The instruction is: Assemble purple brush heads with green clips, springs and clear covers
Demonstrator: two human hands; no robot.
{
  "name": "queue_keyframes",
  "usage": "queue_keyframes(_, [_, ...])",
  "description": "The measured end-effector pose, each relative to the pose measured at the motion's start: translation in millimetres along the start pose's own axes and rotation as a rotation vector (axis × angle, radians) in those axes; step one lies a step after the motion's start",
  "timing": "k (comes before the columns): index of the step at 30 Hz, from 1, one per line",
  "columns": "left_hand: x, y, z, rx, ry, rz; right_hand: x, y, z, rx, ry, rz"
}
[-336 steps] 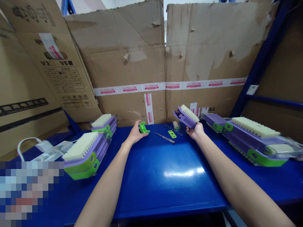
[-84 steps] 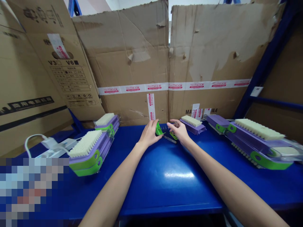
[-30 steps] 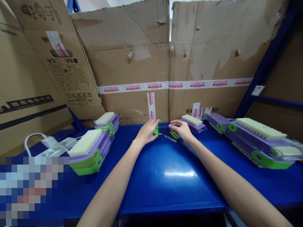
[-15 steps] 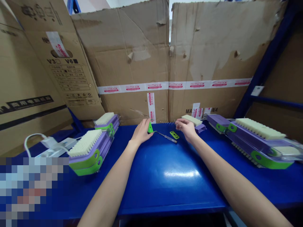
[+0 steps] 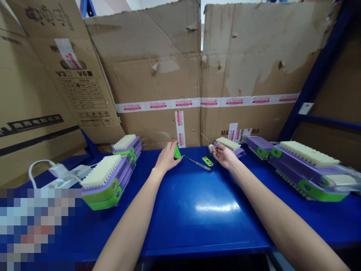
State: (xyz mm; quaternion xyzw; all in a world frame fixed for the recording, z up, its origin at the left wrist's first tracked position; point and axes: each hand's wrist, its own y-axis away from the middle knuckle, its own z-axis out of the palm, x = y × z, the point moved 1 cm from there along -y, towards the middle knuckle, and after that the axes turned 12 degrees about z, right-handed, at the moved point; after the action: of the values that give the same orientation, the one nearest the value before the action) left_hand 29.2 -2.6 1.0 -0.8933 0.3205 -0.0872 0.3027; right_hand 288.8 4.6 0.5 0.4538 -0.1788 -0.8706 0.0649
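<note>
Near the back of the blue table, my left hand [image 5: 167, 157] is closed around a small green part [image 5: 177, 152]. My right hand [image 5: 222, 153] has its fingers pinched on a thin metal spring [image 5: 207, 138], which slants up and to the left from the fingertips. Between the hands lie a screwdriver [image 5: 199, 163] with a clear handle and a flat green plate [image 5: 208, 161] with holes. Just behind my right hand is a purple brush piece with cream bristles [image 5: 229, 143].
Purple and green brushes [image 5: 103, 180] stand at the left beside a white power strip [image 5: 67, 176]. More brushes [image 5: 310, 153] lie at the right. Cardboard sheets [image 5: 155, 75] form a wall behind the blue table [image 5: 203, 226]. A blue metal post [image 5: 318, 71] rises at the right.
My right hand has shifted slightly right and turned, and the spring now points upward instead of lying level. The green part in my left hand has tilted and moved slightly left.
</note>
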Motion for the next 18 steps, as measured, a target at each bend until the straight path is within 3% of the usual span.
queue_keyframes(18, [-0.4,0.7,1.9,-0.003,-0.02,0.018,3.8,-10.1,-5.1,0.002,0.069,0.012])
